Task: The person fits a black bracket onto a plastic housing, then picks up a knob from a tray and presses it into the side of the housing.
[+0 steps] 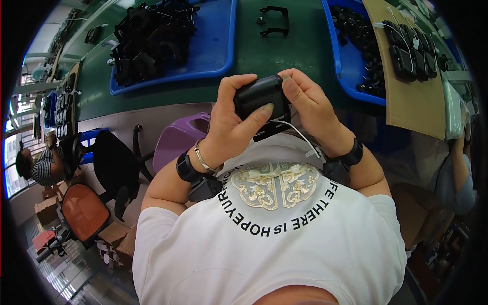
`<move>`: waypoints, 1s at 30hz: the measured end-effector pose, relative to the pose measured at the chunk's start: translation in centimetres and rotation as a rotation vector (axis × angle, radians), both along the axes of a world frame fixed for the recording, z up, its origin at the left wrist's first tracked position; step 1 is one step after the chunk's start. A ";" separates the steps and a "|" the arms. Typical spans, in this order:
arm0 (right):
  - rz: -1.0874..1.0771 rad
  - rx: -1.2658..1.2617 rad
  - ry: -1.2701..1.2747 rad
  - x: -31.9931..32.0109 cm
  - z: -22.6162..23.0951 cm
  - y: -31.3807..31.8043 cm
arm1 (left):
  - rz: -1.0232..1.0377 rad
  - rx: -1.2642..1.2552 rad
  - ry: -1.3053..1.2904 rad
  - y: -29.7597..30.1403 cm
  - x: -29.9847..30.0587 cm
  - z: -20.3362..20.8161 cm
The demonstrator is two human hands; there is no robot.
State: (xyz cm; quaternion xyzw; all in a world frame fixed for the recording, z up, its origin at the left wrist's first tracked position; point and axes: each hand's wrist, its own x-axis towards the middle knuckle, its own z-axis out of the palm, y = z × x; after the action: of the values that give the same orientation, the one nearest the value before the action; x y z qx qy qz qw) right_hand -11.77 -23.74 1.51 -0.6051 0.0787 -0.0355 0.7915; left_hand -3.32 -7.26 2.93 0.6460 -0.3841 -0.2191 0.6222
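In front of my chest I hold a rounded black plastic device (258, 96) with both hands. My left hand (230, 122) is closed round its left side, the thumb lying across the near face. At its upper right corner my right hand (316, 109) grips with bent fingers and thumb. A white cable (297, 130) runs from the device's lower edge down to a small connector near my right wrist. Below the device shows a flat black bracket-like part (272, 129), and how it joins the device is hidden. My palms cover the device's sides.
On the green table (249, 46) lie a U-shaped black bracket (286, 21) and a small black knob (261, 21). A blue tray (216, 48) of black brackets stands left, another blue tray (351, 84) of knobs right. Cabled black devices (401, 62) rest on cardboard (406, 104).
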 end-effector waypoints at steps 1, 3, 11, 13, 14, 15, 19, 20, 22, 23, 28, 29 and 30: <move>0.025 0.002 -0.026 0.1 0.2 -0.1 | -0.003 -0.034 0.220 0.0 0.1 0.2; 0.012 0.010 -0.042 0.0 0.9 0.3 | -0.008 -0.068 0.440 -0.1 0.2 0.6; 0.025 0.042 -0.019 -0.2 0.1 0.6 | -0.008 0.019 -0.055 0.6 0.3 -0.4; 0.027 0.046 0.025 -0.1 0.0 0.6 | -0.013 -0.018 0.244 0.6 0.2 0.2; 0.027 0.045 0.025 -0.1 0.2 0.5 | -0.016 -0.036 0.393 0.5 0.2 0.4; 0.040 0.004 -0.028 -0.1 0.5 0.5 | -0.017 -0.037 0.394 0.5 0.2 0.7; 0.046 -0.062 -0.129 -0.4 0.4 0.8 | 0.060 -0.055 0.600 0.3 0.1 1.0; 0.028 -0.043 -0.126 -0.5 0.0 0.9 | 0.040 -0.058 0.458 0.4 0.1 0.7; 0.011 -0.025 -0.123 -0.6 -0.2 1.0 | -0.002 -0.062 0.173 0.6 -0.1 0.2; 0.004 0.009 -0.050 -0.6 -0.2 0.9 | -0.001 -0.062 0.173 0.6 -0.2 -0.1; 0.049 0.090 -0.046 -0.5 0.2 0.3 | -0.030 -0.011 0.175 0.4 0.2 0.2; 0.080 0.096 -0.116 -0.5 0.3 0.2 | 0.000 -0.050 0.385 0.2 0.3 0.8; 0.079 0.095 -0.116 -0.5 0.3 0.3 | 0.030 -0.090 0.594 0.1 0.2 1.1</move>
State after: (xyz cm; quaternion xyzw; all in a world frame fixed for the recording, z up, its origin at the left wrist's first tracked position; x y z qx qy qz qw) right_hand -12.29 -23.42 1.85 -0.5665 0.0103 -0.0355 0.8233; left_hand -3.08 -7.18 4.05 0.5309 -0.1850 -0.3722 0.7385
